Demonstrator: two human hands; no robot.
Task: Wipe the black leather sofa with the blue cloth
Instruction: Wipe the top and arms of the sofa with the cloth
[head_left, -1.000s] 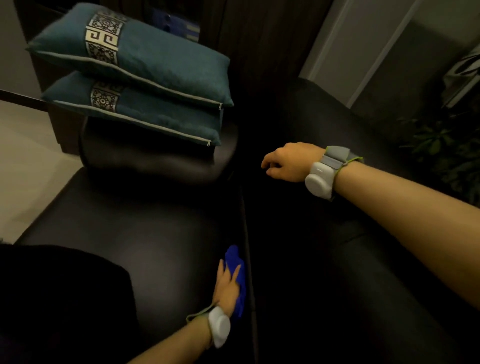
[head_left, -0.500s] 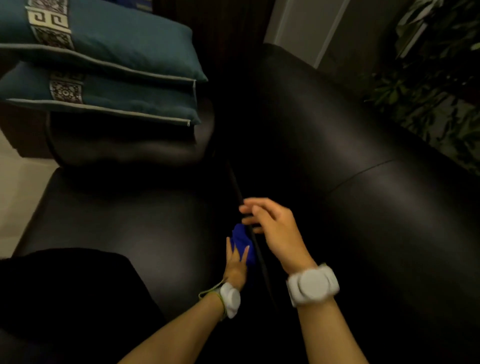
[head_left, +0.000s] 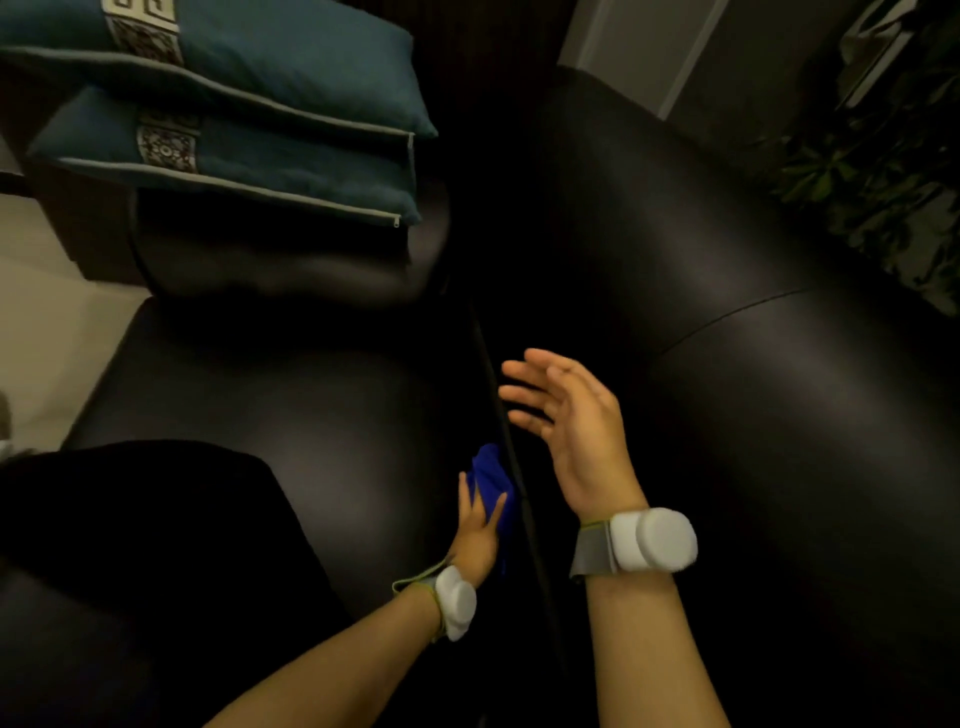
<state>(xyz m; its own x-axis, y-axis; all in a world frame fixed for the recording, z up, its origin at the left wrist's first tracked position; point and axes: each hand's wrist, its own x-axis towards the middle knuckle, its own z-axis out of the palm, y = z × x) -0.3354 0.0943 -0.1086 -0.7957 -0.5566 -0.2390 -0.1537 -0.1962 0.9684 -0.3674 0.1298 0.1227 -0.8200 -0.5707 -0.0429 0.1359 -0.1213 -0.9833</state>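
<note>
Right hand (head_left: 574, 431) has lifted off the backrest, now above the seam, fingers spread, holding nothing. Left hand (head_left: 478, 530) presses the cloth (head_left: 491, 480) flat-fingered on the sofa (head_left: 311, 415) seat beside the seam.

your left hand (head_left: 475, 530) lies flat on the cloth (head_left: 492, 480), which sits on the sofa seat (head_left: 291, 415) just left of the crease before the backrest (head_left: 727, 291). your right hand (head_left: 571, 426) hangs over that crease, to the cloth's right. two cushions (head_left: 249, 104) lie stacked on the armrest (head_left: 280, 270) behind the seat.
</note>
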